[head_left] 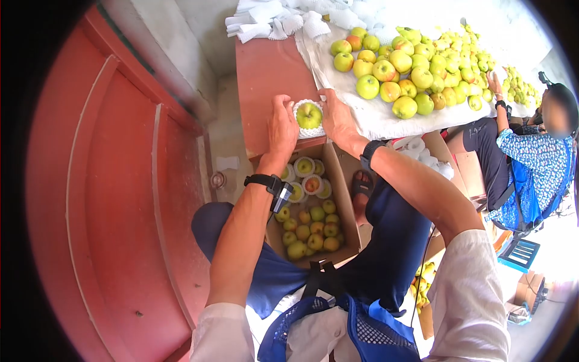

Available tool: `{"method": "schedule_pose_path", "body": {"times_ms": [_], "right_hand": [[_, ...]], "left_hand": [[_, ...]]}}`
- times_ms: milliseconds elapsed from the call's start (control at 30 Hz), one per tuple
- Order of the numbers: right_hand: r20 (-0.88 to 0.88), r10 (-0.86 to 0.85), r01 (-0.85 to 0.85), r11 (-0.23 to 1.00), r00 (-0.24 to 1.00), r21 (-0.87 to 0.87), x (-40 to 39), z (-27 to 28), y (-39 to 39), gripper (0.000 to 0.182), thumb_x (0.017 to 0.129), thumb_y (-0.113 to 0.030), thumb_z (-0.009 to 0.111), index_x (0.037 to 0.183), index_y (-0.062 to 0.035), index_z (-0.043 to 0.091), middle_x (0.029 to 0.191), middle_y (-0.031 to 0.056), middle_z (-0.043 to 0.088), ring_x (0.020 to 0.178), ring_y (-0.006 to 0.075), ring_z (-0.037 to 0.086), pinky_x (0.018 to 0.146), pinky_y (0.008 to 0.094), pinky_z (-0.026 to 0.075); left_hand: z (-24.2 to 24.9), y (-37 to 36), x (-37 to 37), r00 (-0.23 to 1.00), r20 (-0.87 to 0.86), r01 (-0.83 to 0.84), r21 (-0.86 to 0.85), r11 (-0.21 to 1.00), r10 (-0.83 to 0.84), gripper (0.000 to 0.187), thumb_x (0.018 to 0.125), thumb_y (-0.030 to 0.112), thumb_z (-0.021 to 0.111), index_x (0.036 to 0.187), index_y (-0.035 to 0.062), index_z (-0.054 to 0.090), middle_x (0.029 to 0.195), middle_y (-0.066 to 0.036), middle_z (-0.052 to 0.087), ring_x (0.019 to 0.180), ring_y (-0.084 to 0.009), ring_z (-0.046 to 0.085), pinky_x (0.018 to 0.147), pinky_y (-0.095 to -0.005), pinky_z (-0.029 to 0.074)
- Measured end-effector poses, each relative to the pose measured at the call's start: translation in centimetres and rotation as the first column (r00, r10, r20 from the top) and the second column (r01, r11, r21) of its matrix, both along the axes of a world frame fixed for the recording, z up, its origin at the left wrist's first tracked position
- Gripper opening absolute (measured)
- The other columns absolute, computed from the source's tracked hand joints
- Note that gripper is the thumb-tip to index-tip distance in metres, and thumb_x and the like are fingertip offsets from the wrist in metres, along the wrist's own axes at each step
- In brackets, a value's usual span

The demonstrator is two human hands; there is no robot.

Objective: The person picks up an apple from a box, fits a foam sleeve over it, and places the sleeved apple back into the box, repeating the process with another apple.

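A green apple [309, 114] sits in a white foam net [310, 132] at the front edge of the red tabletop [265, 72]. My left hand [282, 127] grips the net from the left, fingers curled at its rim. From the other side my right hand [339, 119] holds the net, thumb and fingers closed on its edge. Below them stands an open cardboard box [348, 226]. Several netted apples [312, 184] lie in its far part, and bare apples [310, 229] fill the near part.
A large heap of apples [416, 69] covers the white cloth [362, 120] to the right. Empty foam nets [265, 18] lie at the back left, with more nets [416, 151] beside my right forearm. Another person [537, 151] sits at the right, a hand at the heap. A red door [120, 181] stands left.
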State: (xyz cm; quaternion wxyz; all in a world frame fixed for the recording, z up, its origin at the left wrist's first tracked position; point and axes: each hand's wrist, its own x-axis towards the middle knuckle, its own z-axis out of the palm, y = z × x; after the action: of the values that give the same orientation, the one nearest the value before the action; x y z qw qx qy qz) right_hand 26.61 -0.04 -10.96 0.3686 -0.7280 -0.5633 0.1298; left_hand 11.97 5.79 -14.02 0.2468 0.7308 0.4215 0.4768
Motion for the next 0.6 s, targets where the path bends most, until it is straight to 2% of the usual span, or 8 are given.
{"method": "schedule_pose_path", "body": {"times_ms": [33, 100, 300, 367, 500, 567, 600], "right_hand": [[-0.004, 0.000, 0.000, 1.000, 1.000, -0.006, 0.2, -0.2, 0.1, 0.033, 0.100, -0.005, 0.054, 0.133, -0.0035, 0.048, 0.103, 0.0316, 0.069, 0.103, 0.0500, 0.064, 0.084, 0.0553, 0.052], [0.126, 0.050, -0.056, 0.997, 0.991, 0.044, 0.6, -0.7, 0.3, 0.037, 0.096, 0.000, 0.054, 0.132, -0.0024, 0.048, 0.108, 0.0302, 0.069, 0.103, 0.0489, 0.065, 0.085, 0.0545, 0.053], [0.210, 0.067, -0.090, 0.990, 0.975, 0.104, 0.9, -1.6, 0.2, 0.039, 0.094, 0.004, 0.049, 0.133, -0.0028, 0.048, 0.119, 0.0270, 0.067, 0.106, 0.0470, 0.065, 0.089, 0.0529, 0.053], [0.200, 0.062, -0.076, 0.995, 0.978, 0.062, 0.8, -1.2, -0.1, 0.039, 0.094, 0.002, 0.049, 0.133, -0.0038, 0.049, 0.120, 0.0263, 0.067, 0.107, 0.0466, 0.065, 0.090, 0.0530, 0.053], [0.167, -0.007, 0.015, 0.999, 0.986, -0.048, 0.0, 0.1, -0.9, 0.037, 0.096, -0.002, 0.050, 0.132, -0.0077, 0.051, 0.124, 0.0243, 0.066, 0.106, 0.0455, 0.066, 0.091, 0.0525, 0.052], [0.207, -0.036, 0.041, 0.999, 0.978, -0.022, -0.1, -0.1, -0.8, 0.036, 0.096, -0.003, 0.051, 0.132, -0.0084, 0.052, 0.123, 0.0236, 0.066, 0.107, 0.0447, 0.066, 0.091, 0.0517, 0.052], [0.249, -0.063, 0.063, 0.998, 0.967, 0.009, -0.2, -0.2, -0.7, 0.036, 0.096, -0.004, 0.052, 0.131, -0.0091, 0.053, 0.122, 0.0228, 0.067, 0.107, 0.0440, 0.067, 0.091, 0.0509, 0.052]], "left_hand": [[0.2, 0.0, -0.1, 1.000, -0.018, 0.015, 0.011, 1.000, -0.015, 0.020, 0.108, 0.018, 0.051, 0.122, 0.0037, 0.050, 0.109, -0.026, 0.068, 0.101, -0.0488, 0.065, 0.084, -0.0513, 0.052], [0.6, -0.3, -0.3, 0.999, -0.041, 0.029, 0.014, 0.999, -0.029, 0.020, 0.108, 0.018, 0.050, 0.122, 0.0036, 0.050, 0.109, -0.027, 0.068, 0.101, -0.0502, 0.065, 0.083, -0.0521, 0.052], [0.3, -0.2, -0.1, 0.997, -0.076, 0.024, -0.034, 0.999, -0.027, 0.019, 0.108, 0.018, 0.049, 0.121, 0.0039, 0.052, 0.105, -0.027, 0.070, 0.097, -0.0501, 0.066, 0.081, -0.0527, 0.052], [0.2, -0.2, 0.0, 0.999, -0.034, 0.013, 0.011, 1.000, -0.013, 0.019, 0.108, 0.018, 0.049, 0.120, 0.0041, 0.053, 0.105, -0.026, 0.070, 0.097, -0.0493, 0.066, 0.080, -0.0529, 0.052], [0.1, -0.2, -0.3, 0.995, -0.100, -0.027, -0.016, 1.000, 0.025, 0.017, 0.107, 0.016, 0.051, 0.118, 0.0048, 0.055, 0.105, -0.025, 0.069, 0.098, -0.0476, 0.066, 0.081, -0.0518, 0.052], [0.0, 0.4, -0.8, 0.987, -0.158, -0.016, 0.144, 0.989, 0.039, 0.014, 0.105, 0.014, 0.053, 0.114, 0.0050, 0.059, 0.105, -0.024, 0.068, 0.100, -0.0451, 0.065, 0.083, -0.0495, 0.051], [-0.1, 0.5, -1.0, 0.986, -0.160, -0.016, 0.143, 0.990, 0.039, 0.014, 0.105, 0.014, 0.053, 0.114, 0.0050, 0.059, 0.105, -0.024, 0.068, 0.100, -0.0451, 0.065, 0.083, -0.0495, 0.051]]}}
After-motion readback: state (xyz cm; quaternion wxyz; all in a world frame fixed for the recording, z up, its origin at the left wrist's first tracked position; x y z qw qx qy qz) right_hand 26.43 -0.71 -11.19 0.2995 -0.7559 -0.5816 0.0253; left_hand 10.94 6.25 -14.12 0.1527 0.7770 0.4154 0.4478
